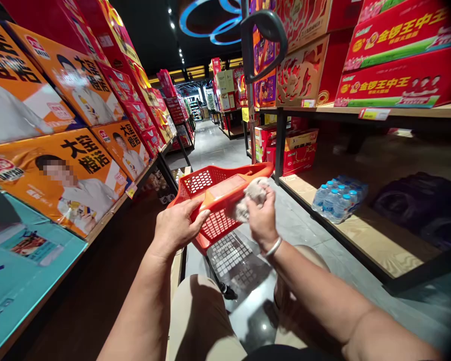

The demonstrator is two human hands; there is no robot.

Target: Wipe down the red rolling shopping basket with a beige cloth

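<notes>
A red plastic shopping cart [220, 223] with a lattice basket stands in front of me, tilted in view. My left hand [178, 225] is wrapped round the left end of its red handle [225, 193], thumb on top. A crumpled greyish-white cloth [256, 193] is pinched in my right hand [263, 215], close to the right side of the handle. Whether the cloth touches the handle is hard to tell. A pale bracelet circles my right wrist.
Shelves of orange boxes [56, 175] and a teal box [26, 260] line the left. On the right, red boxes [398, 80] sit above a low shelf [383, 250] with shrink-wrapped water bottles [334, 200]. A pole with a dark hook-shaped part [281, 45] rises beyond the cart. The tiled aisle [210, 143] runs ahead.
</notes>
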